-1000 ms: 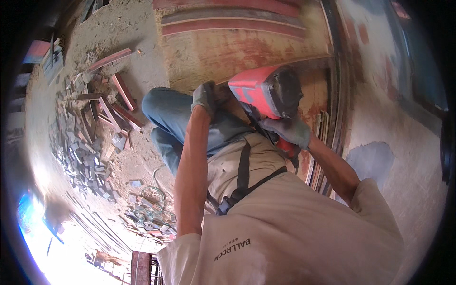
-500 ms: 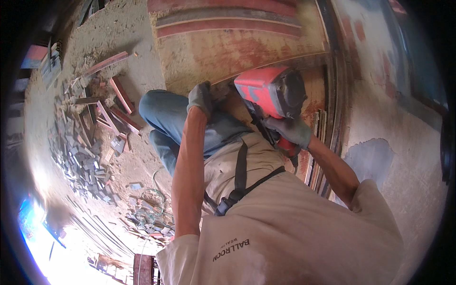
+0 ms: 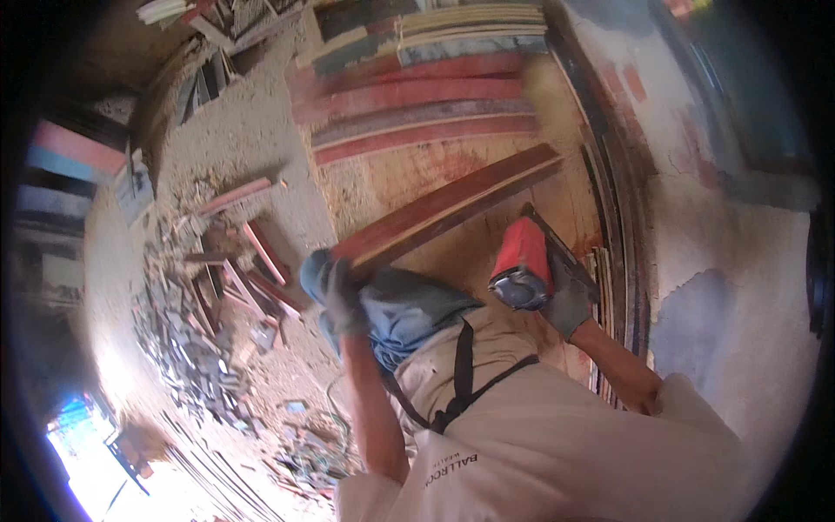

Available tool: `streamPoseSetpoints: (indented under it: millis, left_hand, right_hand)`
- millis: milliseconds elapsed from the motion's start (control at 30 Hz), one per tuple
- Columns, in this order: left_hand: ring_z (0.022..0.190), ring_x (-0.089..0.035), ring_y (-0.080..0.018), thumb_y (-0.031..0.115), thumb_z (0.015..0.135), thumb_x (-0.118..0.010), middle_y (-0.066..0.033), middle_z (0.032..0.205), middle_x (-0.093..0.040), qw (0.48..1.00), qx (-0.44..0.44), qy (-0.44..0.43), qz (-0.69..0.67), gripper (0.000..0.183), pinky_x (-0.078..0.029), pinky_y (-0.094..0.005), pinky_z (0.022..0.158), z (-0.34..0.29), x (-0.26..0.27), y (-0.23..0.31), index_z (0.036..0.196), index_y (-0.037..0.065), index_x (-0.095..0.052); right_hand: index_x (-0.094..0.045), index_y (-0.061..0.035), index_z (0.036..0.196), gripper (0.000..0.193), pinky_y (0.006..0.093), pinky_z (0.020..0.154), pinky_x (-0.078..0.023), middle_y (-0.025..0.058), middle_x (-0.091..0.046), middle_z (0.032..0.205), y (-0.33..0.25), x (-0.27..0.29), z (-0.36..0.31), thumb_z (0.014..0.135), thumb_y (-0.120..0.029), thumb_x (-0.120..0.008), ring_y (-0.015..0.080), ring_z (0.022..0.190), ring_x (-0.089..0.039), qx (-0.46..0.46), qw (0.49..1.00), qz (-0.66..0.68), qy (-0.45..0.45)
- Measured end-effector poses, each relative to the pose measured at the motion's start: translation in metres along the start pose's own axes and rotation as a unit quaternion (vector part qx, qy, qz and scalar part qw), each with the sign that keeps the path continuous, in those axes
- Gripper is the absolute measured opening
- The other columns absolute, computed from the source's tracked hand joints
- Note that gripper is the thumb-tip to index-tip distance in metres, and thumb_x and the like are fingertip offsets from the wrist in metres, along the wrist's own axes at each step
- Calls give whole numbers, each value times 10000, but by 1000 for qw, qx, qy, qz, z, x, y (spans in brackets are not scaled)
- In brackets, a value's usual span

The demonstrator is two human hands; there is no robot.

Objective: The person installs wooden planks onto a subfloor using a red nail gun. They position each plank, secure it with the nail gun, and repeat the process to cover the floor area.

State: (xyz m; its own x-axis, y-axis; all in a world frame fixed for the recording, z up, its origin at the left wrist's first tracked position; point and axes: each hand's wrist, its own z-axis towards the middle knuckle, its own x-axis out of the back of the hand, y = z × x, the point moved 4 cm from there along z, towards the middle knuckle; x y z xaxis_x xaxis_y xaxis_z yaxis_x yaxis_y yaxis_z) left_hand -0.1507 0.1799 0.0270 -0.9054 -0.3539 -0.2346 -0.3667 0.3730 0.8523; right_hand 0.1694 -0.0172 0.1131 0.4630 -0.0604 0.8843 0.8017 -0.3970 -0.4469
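Note:
My right hand (image 3: 567, 300), in a grey glove, grips a red and black nail gun (image 3: 522, 257) beside my right hip, its dark magazine slanting past my fingers. A long reddish-brown wooden board (image 3: 452, 202) lies aslant across the work surface, its left end by my bent knee. At that end is my gloved left hand (image 3: 344, 300), blurred by motion; its fingers seem closed on the board's end. The nail gun is apart from the board.
Red boards (image 3: 417, 91) lie beyond, with stacked pale strips (image 3: 470, 22) farther off. Long dark strips (image 3: 609, 191) run along the wall (image 3: 731, 261) at right. Wood offcuts (image 3: 191, 339) litter the floor at left, with loose red pieces (image 3: 265, 252) among them.
The nail gun has moved back from the board, toward my body, and turned. The board now shows its red face. My left hand sits lower in the picture; the whole view has shifted.

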Motion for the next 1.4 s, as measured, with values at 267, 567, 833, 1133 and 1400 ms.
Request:
streamPoseSetpoints:
  millis: [267,567,833,1133,1400]
  left_hand:
    - [1133,-524,-321,434,909,-582,-195,1250,-530,928,-206,163,264,536,-465,-460,909,42,243,95,1266,40,-518]
    - [1327,-420,-353,432,935,-543,-207,1476,-372,987,39,155,-4,659,-380,-452,1069,91,243,6,1467,101,-335]
    - [926,-610,-190,231,953,-604,-67,1086,-616,986,-130,1,102,369,-521,-307,792,76,75,2,1260,32,-557]
    - [1206,-512,-237,314,933,-657,-158,1364,-498,966,-153,-41,206,688,-437,-323,969,77,7,13,1440,-38,-354]
    - [1327,-419,-363,268,766,-790,-266,1420,-429,832,-254,-90,484,837,-359,-391,1093,90,-12,-48,1420,-57,-381]
  right_hand:
    - [-494,-49,1267,621,465,866,-474,224,-599,1148,84,-78,-20,772,-363,-700,366,1069,-590,-52,962,-181,-195]
    - [-136,20,1505,1151,461,1170,-226,272,-176,1555,102,-26,261,720,-528,-776,409,1431,-223,46,966,-256,2]
    - [-487,12,1190,554,484,886,-480,224,-563,1116,139,-42,320,793,-293,-727,394,1063,-562,194,902,-365,-129]
    - [-522,-5,1223,424,452,867,-482,228,-610,1086,110,-34,222,869,-219,-614,386,1011,-608,236,906,-215,-277]
    - [-526,-69,1298,461,413,897,-490,195,-639,1156,171,-50,195,874,-188,-663,348,1062,-618,132,962,-125,-206]
